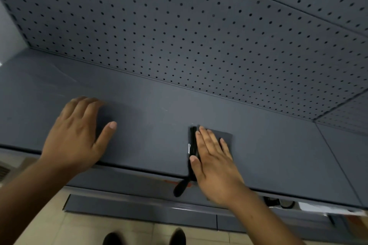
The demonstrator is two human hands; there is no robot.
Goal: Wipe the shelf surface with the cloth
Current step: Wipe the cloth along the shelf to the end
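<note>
Under the flat palm of the right hand (pixel 214 163) lies the folded dark cloth (pixel 225 137), pressed onto the grey shelf (pixel 159 125) with the fingers straight and close together; nothing is curled round it. The cloth's far corner shows beyond the fingertips, and its folded black edges run just beside the thumb, with a black loop (pixel 180 187) hanging over the shelf's front edge below the thumb. Well to the left of that hand, the left hand (pixel 79 135) rests open on the bare shelf, fingers spread, thumb stretched toward the cloth. Behind both hands rises a pegboard wall (pixel 179 26). Below the shelf, pale floor tiles (pixel 119 230) and two dark shoe tips (pixel 178 236) show.
</note>
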